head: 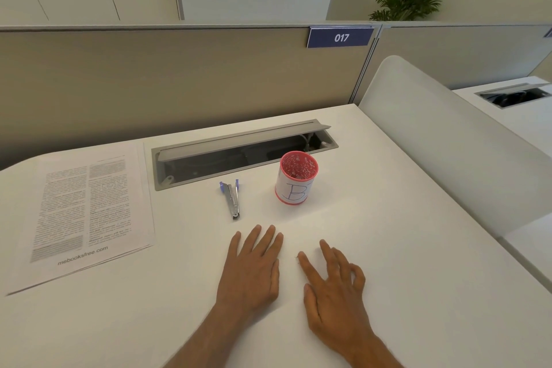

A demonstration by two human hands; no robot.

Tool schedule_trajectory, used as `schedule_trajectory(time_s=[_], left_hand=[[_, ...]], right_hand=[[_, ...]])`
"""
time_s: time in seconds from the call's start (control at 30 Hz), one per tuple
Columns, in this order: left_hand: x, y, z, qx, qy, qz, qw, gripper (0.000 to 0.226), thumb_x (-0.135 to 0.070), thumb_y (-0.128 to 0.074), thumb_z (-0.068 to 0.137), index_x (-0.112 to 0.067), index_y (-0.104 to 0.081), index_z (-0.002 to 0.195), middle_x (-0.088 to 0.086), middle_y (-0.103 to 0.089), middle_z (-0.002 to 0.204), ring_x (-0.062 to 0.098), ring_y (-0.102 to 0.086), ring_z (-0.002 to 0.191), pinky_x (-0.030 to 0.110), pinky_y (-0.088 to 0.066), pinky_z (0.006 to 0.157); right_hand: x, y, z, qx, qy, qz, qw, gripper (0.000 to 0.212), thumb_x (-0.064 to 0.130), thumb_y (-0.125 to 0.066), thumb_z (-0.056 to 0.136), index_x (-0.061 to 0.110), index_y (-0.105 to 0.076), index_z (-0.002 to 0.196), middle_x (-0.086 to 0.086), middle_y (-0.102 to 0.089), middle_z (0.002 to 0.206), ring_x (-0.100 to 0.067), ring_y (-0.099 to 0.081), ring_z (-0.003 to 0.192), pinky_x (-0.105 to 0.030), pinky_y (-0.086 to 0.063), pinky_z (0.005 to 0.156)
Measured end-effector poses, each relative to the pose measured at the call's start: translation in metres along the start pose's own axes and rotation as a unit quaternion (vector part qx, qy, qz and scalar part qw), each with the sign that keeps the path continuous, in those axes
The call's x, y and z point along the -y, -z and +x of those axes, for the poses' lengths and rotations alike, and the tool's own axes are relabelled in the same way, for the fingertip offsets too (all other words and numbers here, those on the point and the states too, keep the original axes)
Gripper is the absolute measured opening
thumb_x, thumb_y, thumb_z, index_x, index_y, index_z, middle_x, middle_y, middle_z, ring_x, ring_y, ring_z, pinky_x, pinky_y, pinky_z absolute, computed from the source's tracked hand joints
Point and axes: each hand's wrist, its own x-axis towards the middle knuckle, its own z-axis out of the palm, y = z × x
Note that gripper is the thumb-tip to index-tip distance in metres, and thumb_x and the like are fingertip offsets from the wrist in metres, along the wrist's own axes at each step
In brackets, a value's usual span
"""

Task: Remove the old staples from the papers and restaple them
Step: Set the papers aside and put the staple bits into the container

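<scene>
The big white desk (pixel 388 248) holds papers (pixel 89 209) far left of both flat, empty hands, left hand (pixel 254 266) and right hand (pixel 334 281), the stapler (pixel 232 200) just ahead; a careless tug might rip pages.

Both forearms are bare, with no sleeves, and the left hand (pixel 252 266) and right hand (pixel 334 287) ungloved.

Left hand (pixel 252 267) flat, right hand (pixel 334 287) fingers spread
</scene>
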Motion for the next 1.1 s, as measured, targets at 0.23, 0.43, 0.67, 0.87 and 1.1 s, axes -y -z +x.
schedule_trajectory(time_s=[0.23, 0.43, 0.67, 0.87, 1.1], left_hand=[[-0.001, 0.003, 0.000, 0.018, 0.015, 0.000, 1.000, 0.052, -0.031, -0.040, 0.089, -0.027, -0.048, 0.140, -0.004, -0.043, 0.150, 0.022, -0.035, 0.141, 0.049, -0.020, 0.111], [-0.001, 0.003, 0.000, 0.023, 0.021, -0.010, 0.999, 0.052, -0.031, -0.035, 0.089, -0.029, -0.049, 0.139, -0.004, -0.043, 0.151, 0.021, -0.034, 0.142, 0.050, -0.019, 0.112], [-0.002, 0.004, 0.000, 0.017, 0.019, -0.013, 1.000, 0.053, -0.030, -0.037, 0.086, -0.028, -0.052, 0.137, -0.003, -0.046, 0.149, 0.023, -0.038, 0.140, 0.050, -0.021, 0.111], [-0.001, 0.004, 0.000, 0.016, 0.020, -0.013, 1.000, 0.052, -0.030, -0.039, 0.086, -0.028, -0.051, 0.137, -0.003, -0.045, 0.149, 0.023, -0.038, 0.140, 0.050, -0.020, 0.112], [-0.002, 0.003, 0.001, 0.012, 0.021, -0.014, 1.000, 0.052, -0.032, -0.039, 0.087, -0.028, -0.052, 0.137, -0.002, -0.046, 0.148, 0.023, -0.038, 0.139, 0.050, -0.020, 0.112]], right_hand=[[-0.002, 0.000, 0.013, -0.047, -0.033, 0.112, 0.992, 0.049, 0.057, -0.044, 0.084, 0.040, -0.055, 0.129, 0.009, -0.047, 0.137, -0.011, -0.035, 0.131, -0.035, -0.020, 0.103], [-0.001, 0.008, 0.042, -0.038, -0.041, 0.210, 0.976, 0.033, 0.061, -0.065, 0.074, 0.047, -0.070, 0.104, 0.025, -0.048, 0.104, 0.006, -0.036, 0.106, -0.023, -0.017, 0.092], [-0.001, 0.014, 0.052, -0.029, -0.063, 0.251, 0.965, 0.012, 0.044, -0.079, 0.071, 0.045, -0.076, 0.082, 0.022, -0.054, 0.091, 0.007, -0.040, 0.103, -0.022, -0.017, 0.085], [0.000, 0.010, 0.054, -0.037, -0.041, 0.225, 0.973, 0.005, 0.039, -0.077, 0.077, 0.040, -0.076, 0.082, 0.021, -0.053, 0.086, 0.002, -0.044, 0.098, -0.025, -0.019, 0.084], [-0.001, -0.001, 0.053, -0.083, 0.029, 0.151, 0.985, 0.007, 0.034, -0.065, 0.082, 0.033, -0.071, 0.081, 0.017, -0.052, 0.077, -0.009, -0.050, 0.080, -0.030, -0.034, 0.073]])
